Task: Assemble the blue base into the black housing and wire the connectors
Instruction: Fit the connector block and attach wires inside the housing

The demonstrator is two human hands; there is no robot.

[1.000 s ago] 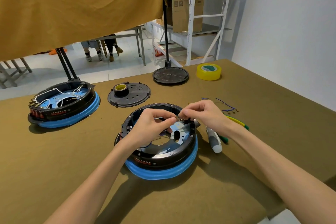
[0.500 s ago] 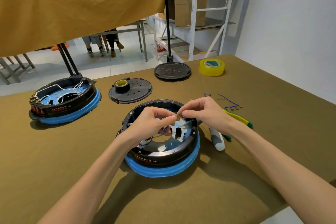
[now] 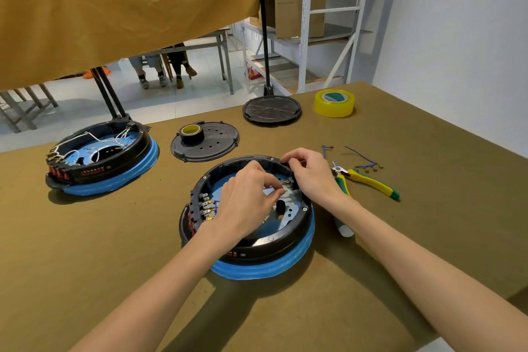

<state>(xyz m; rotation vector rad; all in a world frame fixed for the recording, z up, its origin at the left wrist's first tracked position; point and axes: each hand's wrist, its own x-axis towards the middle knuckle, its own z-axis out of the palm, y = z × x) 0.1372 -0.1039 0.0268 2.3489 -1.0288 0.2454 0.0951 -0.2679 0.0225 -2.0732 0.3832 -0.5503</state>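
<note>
**Both hands inside the centre housing, at the connectors**

Surroundings: a second black-and-blue unit (image 3: 100, 157) with white wires sits at the left of the frame. A perforated black lid (image 3: 211, 143) carrying a roll of black tape (image 3: 191, 133) lies above centre; a round stand base (image 3: 271, 110) and a yellow tape roll (image 3: 335, 102) are further up and to the right. Yellow-green pliers (image 3: 368, 180) and loose blue wires (image 3: 363, 161) lie just right of your right wrist, with a white tool (image 3: 344, 227) partly hidden under that forearm.

Hands: your left hand (image 3: 248, 203) reaches over the housing's interior, thumb and forefinger pinched narrow on a small brass connector (image 3: 285, 183). Your right hand (image 3: 311, 171) curls over the upper right rim; what its fingers hold, I cannot tell.

Task item: the black housing (image 3: 274, 240) sits at frame centre on the olive table (image 3: 85, 266), the blue base (image 3: 265, 268) protruding beneath it. Brass terminals (image 3: 207, 204) line its left inner wall.
</note>
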